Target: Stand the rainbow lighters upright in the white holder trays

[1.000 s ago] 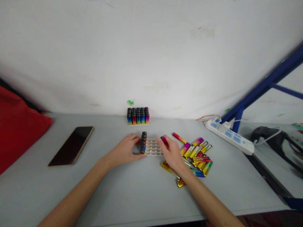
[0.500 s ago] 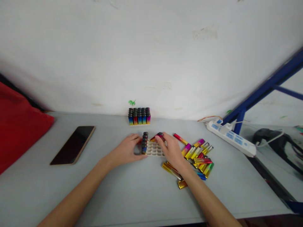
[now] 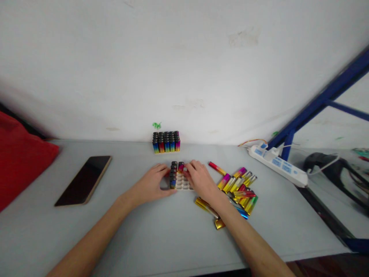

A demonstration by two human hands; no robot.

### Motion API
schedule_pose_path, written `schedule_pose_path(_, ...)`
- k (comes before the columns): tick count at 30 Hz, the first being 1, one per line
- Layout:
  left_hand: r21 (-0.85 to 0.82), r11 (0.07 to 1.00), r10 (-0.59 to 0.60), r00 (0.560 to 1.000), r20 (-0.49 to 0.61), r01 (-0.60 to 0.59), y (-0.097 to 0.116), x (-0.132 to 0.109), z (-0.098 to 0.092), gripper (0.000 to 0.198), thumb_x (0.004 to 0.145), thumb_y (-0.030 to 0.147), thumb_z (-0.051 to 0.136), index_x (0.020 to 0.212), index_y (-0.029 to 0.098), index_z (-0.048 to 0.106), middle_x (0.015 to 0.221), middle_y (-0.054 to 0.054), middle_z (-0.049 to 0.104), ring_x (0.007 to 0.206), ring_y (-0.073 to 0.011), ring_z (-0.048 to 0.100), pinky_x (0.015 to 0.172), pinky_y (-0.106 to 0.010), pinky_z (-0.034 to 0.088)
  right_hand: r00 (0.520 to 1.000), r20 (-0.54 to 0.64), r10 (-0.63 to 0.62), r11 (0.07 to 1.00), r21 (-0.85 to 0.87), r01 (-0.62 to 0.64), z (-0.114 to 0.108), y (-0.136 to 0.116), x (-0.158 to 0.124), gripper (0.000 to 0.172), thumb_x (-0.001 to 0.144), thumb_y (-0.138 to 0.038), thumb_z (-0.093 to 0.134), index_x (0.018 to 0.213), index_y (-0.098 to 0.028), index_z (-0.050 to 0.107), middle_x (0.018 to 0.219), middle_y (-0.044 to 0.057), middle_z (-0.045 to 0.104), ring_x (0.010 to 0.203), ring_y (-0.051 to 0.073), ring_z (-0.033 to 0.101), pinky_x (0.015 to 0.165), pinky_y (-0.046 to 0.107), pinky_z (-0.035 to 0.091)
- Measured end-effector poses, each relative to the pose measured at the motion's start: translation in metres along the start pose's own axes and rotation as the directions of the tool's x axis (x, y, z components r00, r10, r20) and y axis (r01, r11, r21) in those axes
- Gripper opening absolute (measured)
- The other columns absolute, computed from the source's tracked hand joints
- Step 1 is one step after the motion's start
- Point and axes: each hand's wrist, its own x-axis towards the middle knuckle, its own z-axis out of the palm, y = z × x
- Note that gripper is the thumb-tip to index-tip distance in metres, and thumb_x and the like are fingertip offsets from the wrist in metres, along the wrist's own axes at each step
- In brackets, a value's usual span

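A pale tray (image 3: 182, 185) with rows of round-edged slots lies on the table between my hands. My left hand (image 3: 154, 181) is curled around its left end, fingers behind and thumb at the front corner. Along that end stands a row of several black-topped lighters (image 3: 173, 175). Beside the rear of this row, a purple-red lighter (image 3: 181, 166) stands upright in the tray. My right hand (image 3: 198, 180) has its bent fingertips at the right side of this lighter and covers the tray's right part.
A full block of upright lighters (image 3: 166, 143) stands by the wall. Loose shiny metallic-coloured lighters (image 3: 238, 188) are piled right of the tray, partly behind my right forearm. A phone (image 3: 83, 180) lies left, near a red cloth (image 3: 23, 161). A power strip (image 3: 278, 165) and blue metal frame (image 3: 314, 104) are right.
The lighter in my right hand has gone from tilted above the tray to upright in its rear, beside the left row. My right hand has shifted left; my left hand stays at the tray.
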Motion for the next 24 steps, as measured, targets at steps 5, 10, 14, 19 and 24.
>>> schedule_pose_path(5,0.001,1.000,-0.002,1.000,-0.027,0.002,-0.001,0.000,0.001,0.041,0.075,0.052,0.084,0.099,0.021,0.073,0.110,-0.013,0.074,0.109,-0.0357,0.069,0.102,-0.048,0.057,0.988,-0.135,0.074,0.994,0.094,-0.061,-0.016,0.028,-0.017,0.024,0.109,-0.025,0.055,0.129,-0.022,0.069,0.121,0.013,0.071,0.111,0.029,0.065,0.095,0.042,0.050)
schedule_pose_path(10,-0.006,1.000,-0.007,1.000,-0.007,0.007,0.001,0.000,-0.002,0.041,0.075,0.055,0.083,0.094,0.020,0.072,0.108,-0.014,0.074,0.106,-0.0363,0.069,0.101,-0.049,0.058,0.938,-0.149,0.312,0.948,-0.012,-0.318,-0.027,0.082,-0.038,0.024,0.102,-0.029,0.066,0.124,-0.022,0.073,0.118,0.016,0.073,0.107,0.033,0.066,0.089,0.043,0.051)
schedule_pose_path(14,-0.010,1.000,-0.008,1.000,-0.007,0.008,0.001,0.000,-0.003,0.041,0.076,0.055,0.083,0.096,0.021,0.073,0.109,-0.014,0.074,0.108,-0.0364,0.069,0.102,-0.049,0.057,0.925,-0.022,0.380,0.925,0.043,-0.379,-0.027,0.101,-0.046,0.019,0.099,-0.025,0.066,0.116,-0.020,0.075,0.108,0.015,0.072,0.097,0.030,0.069,0.088,0.042,0.052)
schedule_pose_path(19,0.005,1.000,-0.017,1.000,0.007,0.017,0.000,0.000,-0.002,0.044,0.076,0.055,0.083,0.100,0.020,0.073,0.112,-0.015,0.074,0.111,-0.0379,0.069,0.103,-0.050,0.057,0.918,-0.124,0.377,0.844,0.454,-0.285,-0.032,0.089,-0.039,0.016,0.097,-0.026,0.062,0.112,-0.021,0.064,0.112,0.010,0.067,0.094,0.023,0.070,0.089,0.039,0.054)
schedule_pose_path(24,0.013,1.000,-0.008,1.000,0.007,0.008,0.002,0.000,-0.003,0.043,0.077,0.055,0.083,0.099,0.020,0.072,0.110,-0.014,0.073,0.108,-0.0365,0.070,0.101,-0.049,0.058,0.905,0.009,0.426,0.436,0.874,-0.214,-0.030,0.064,-0.030,0.032,0.093,-0.048,0.065,0.110,-0.027,0.048,0.088,-0.003,0.067,0.065,0.015,0.058,0.060,0.027,0.046)
